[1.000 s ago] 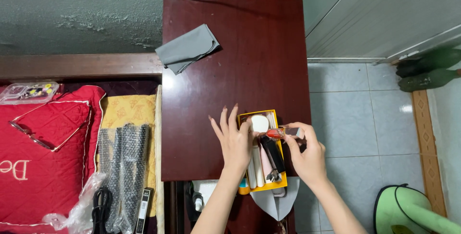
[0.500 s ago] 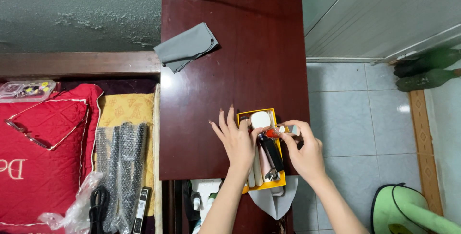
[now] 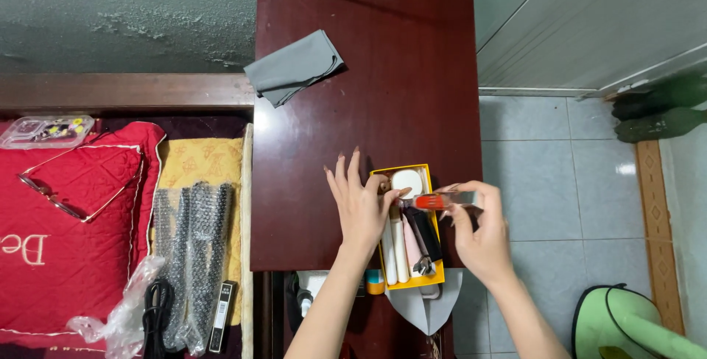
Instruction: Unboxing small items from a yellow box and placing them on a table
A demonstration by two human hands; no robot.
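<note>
Head camera is looking down on a dark red table [image 3: 368, 72]. The right hand [image 3: 479, 237] is pinching a small red-handled tool [image 3: 431, 201] over the yellow box [image 3: 434, 279] near the table's front edge, while the left hand [image 3: 359, 208], fingers spread and released, is resting against the box's left side. A grey cloth [image 3: 293, 67] is lying farther back.

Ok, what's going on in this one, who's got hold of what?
A person stands over a dark red table with a small yellow box of tools near its front edge. The right hand pinches a small red-handled tool and holds it level over the box. The left hand rests against the box's left side, fingers spread on the table. White, pink and black items lie inside the box. A folded grey cloth sits at the far left corner, untouched.
</note>
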